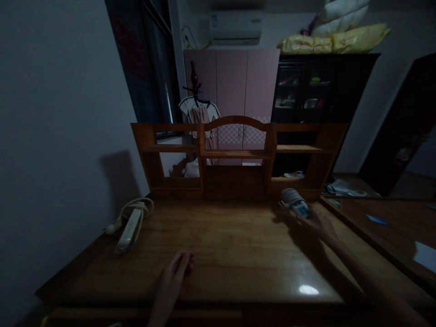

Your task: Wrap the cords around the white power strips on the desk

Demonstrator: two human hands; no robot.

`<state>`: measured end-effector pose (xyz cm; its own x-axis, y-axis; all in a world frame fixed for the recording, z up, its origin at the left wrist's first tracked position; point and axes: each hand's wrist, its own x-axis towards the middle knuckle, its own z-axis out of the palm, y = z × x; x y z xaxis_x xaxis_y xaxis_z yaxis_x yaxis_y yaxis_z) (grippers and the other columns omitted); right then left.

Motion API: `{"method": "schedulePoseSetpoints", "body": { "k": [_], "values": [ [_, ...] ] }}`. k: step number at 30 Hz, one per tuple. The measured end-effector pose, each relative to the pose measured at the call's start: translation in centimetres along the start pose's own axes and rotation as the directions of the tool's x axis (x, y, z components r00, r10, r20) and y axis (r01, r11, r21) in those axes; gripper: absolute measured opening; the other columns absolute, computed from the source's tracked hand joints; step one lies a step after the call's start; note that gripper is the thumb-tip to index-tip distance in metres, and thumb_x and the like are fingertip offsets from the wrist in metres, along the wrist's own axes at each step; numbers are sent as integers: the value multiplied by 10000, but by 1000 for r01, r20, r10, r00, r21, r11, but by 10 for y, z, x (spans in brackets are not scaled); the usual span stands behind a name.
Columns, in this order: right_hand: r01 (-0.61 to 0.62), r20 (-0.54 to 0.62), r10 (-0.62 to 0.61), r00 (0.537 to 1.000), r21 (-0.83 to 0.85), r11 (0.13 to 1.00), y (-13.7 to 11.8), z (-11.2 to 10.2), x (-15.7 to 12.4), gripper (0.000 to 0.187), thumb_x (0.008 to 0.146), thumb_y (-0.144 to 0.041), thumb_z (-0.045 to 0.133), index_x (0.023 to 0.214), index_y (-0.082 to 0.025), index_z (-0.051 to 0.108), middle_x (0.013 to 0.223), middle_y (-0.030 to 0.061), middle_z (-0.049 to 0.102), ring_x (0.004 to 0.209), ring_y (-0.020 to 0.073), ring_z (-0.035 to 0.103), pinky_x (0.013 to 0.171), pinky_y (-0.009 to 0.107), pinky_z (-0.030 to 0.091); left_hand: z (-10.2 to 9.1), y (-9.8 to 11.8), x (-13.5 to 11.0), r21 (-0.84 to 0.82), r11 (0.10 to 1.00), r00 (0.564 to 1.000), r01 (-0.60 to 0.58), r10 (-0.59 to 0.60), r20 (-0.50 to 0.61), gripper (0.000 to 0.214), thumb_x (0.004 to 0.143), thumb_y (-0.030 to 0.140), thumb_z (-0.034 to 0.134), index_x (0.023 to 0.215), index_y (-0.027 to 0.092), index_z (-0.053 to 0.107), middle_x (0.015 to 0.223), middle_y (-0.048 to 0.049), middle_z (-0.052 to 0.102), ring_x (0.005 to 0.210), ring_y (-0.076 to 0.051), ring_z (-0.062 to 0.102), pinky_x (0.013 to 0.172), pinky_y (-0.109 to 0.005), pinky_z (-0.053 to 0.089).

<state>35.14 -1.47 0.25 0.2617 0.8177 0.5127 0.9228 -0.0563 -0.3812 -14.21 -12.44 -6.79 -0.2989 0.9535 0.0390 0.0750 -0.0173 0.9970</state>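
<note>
My right hand [319, 221] is closed around the near end of a power strip [301, 209] with a blue-and-white face. Its pale cord [290, 196] is coiled at the far end, and a plug with prongs sticks out to the left. The strip is at the right rear of the wooden desk [231, 240]; whether it touches the top I cannot tell. Near the desk's front edge, my left hand [175, 270] is loosely curled, with nothing visible in it. A second, white power strip [130, 227] lies at the left by the wall, its cord [147, 206] looped around it.
A wooden shelf unit [235, 154] stands along the desk's back edge. The wall [68, 136] borders the left side. Right of the desk is a reddish-brown surface [384, 236] with a blue card [376, 219] and white paper [425, 255]. Behind stand a pink wardrobe [231, 81] and dark cabinet [330, 91].
</note>
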Motion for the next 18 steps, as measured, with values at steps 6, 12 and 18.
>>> {"method": "schedulePoseSetpoints", "body": {
  "k": [6,12,18],
  "values": [
    [336,81,-372,925,283,898,-94,-18,-42,592,752,-364,602,1302,-194,463,1091,103,647,871,244,641,696,314,484,14,15,-3,-86,994,998,-67,66,-18,575,638,622,671,1046,221,622,1072,-123,668,1010,-294,633,838,-387,524],
    [457,110,-520,847,349,818,-187,-32,-110,692,724,-230,613,1378,-269,391,1137,82,603,886,246,618,714,336,497,58,37,-20,-478,876,964,70,64,259,834,594,619,736,1309,312,438,1346,-144,509,1200,-313,529,922,-448,494],
    [459,219,-597,772,458,761,-226,-32,-155,653,762,-180,583,1380,-234,379,1119,90,581,940,233,599,752,326,494,78,47,-49,-760,614,945,212,69,320,673,694,278,776,1297,291,477,1171,-59,633,1106,-230,595,1000,-401,432]
  ]
}}
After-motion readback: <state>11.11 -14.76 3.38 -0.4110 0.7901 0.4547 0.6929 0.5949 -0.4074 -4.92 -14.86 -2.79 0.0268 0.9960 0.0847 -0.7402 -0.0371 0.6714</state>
